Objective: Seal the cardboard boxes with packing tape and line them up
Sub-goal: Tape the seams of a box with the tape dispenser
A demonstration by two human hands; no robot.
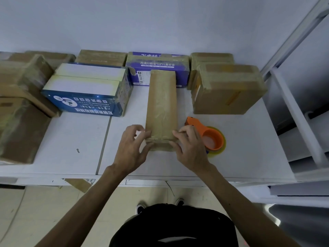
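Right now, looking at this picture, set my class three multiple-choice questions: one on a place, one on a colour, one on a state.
1. Where is the tape dispenser? A left of the narrow box; B right of it; C on top of it.
2. Its colour? A green; B orange; C black.
3. What do the left hand and right hand do? A hang idle; B hold the dispenser; C hold the box's near end.
Answers: B, it lies by the box's right side; B, its body is orange; C, both grip that end.
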